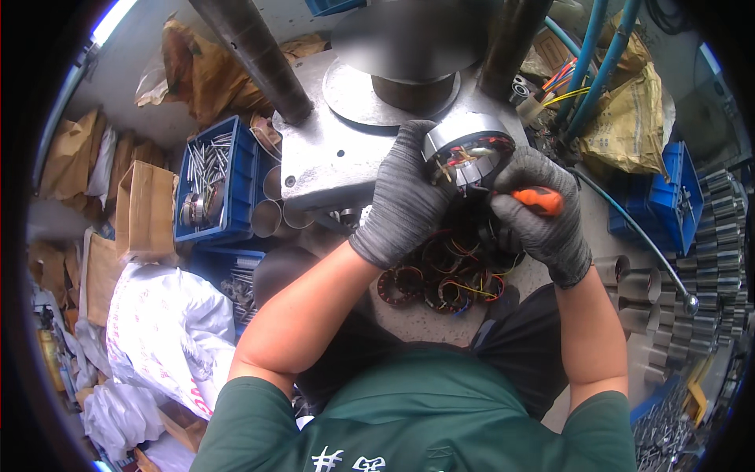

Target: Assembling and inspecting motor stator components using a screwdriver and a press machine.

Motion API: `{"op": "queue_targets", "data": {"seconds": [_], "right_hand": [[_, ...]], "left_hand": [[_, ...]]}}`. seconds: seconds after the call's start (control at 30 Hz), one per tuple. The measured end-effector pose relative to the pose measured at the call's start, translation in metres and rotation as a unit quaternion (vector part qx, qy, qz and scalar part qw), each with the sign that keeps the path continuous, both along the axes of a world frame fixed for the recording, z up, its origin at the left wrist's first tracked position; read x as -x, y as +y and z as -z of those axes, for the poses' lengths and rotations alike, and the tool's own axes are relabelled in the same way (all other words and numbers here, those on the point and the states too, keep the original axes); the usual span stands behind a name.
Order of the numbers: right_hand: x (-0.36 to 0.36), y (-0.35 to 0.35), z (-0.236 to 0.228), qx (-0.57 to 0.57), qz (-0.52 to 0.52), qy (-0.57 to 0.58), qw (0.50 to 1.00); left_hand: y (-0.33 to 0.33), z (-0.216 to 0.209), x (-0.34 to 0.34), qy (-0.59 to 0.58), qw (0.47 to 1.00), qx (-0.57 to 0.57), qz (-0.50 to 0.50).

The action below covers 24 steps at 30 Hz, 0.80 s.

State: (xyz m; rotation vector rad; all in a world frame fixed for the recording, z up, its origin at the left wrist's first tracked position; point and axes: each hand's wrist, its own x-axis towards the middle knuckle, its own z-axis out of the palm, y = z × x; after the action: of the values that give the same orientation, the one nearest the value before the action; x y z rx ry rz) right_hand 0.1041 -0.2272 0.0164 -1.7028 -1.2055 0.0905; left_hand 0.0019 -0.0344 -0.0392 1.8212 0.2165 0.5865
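My left hand [413,197], in a grey knit glove, grips a motor stator in a round metal housing [469,126] by its left side. Coloured wires and windings show in the housing's open face, which is tilted toward me. In my gloved right hand [543,208] is a screwdriver with an orange handle [539,200]; its tip is at the lower right of the housing, and what it touches is hidden. The housing is held at the front edge of a steel press bed [330,169]. Several wound stator rings [448,287] with coloured leads lie on the floor below.
Two dark press columns [255,55] rise behind the bed. Blue bins [212,181] of metal shafts stand at left beside a cardboard box [145,208] and white sacks [169,326]. At right, a lever with a ball end [690,303] reaches over stacked metal sleeves [708,267]. A blue bin [664,197] stands behind.
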Motion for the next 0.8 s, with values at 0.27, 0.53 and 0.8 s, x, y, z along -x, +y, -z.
{"op": "queue_targets", "data": {"seconds": [0.27,0.53,0.8], "right_hand": [[0.006,-0.012,-0.005,-0.198,-0.032,0.37,0.907],[0.009,-0.011,0.008,-0.179,-0.043,0.22,0.958],[0.017,-0.005,0.007,-0.15,0.0,0.13,0.98]], "left_hand": [[0.012,-0.008,-0.003,0.016,0.986,0.163,-0.015],[0.012,-0.024,0.0,0.047,0.946,0.32,-0.015],[0.014,-0.02,0.002,0.009,0.956,0.291,-0.012]]}}
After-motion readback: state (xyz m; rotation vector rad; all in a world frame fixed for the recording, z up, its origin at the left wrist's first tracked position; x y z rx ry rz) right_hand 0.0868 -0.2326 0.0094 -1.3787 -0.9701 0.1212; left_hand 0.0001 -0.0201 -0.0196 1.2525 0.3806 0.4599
